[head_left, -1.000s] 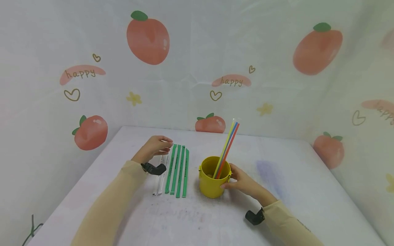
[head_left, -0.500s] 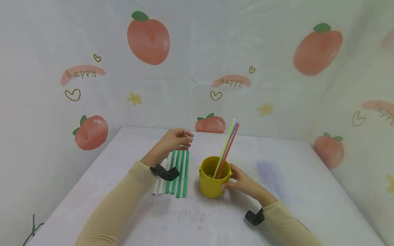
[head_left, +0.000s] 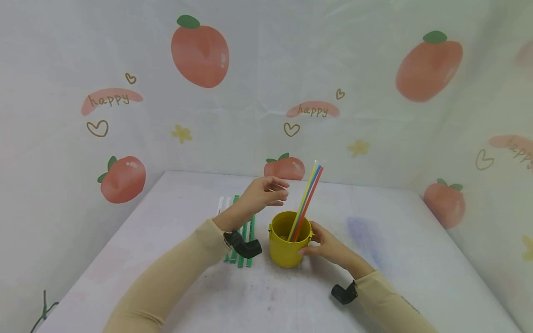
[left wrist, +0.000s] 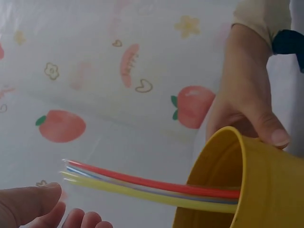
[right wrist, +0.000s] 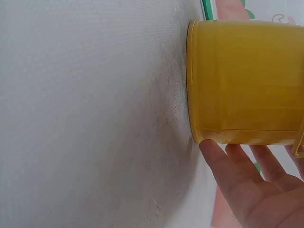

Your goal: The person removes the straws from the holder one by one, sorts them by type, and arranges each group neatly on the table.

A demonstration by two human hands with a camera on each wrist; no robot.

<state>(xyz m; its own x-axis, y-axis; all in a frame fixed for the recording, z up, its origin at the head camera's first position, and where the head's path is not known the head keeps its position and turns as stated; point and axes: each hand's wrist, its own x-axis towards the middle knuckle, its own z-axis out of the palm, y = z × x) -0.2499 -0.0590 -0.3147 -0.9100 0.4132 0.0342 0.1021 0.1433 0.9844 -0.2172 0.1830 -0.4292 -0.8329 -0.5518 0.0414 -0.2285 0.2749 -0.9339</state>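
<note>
Yellow, blue and red straws (head_left: pixel 306 199) leaning in a yellow bucket (head_left: pixel 285 255), near but not touching the left hand (head_left: pixel 265 194).
Probably light, slick and bendy; best pinched gently above the rim, without crushing. Just to the right of the left fingertips, with that hand loosely curved and holding nothing. Below, at the bucket's side, right hand (head_left: pixel 329 246) with thumb and fingers curled against the wall. Farther left on the white table (head_left: pixel 291 307), green sticks (head_left: pixel 240 260), partly hidden by the left arm.

white backdrop (head_left: pixel 258 60) w/ red fruit prints (head_left: pixel 200 55) behind pale tbl (head_left: pixel 416 259).
</note>
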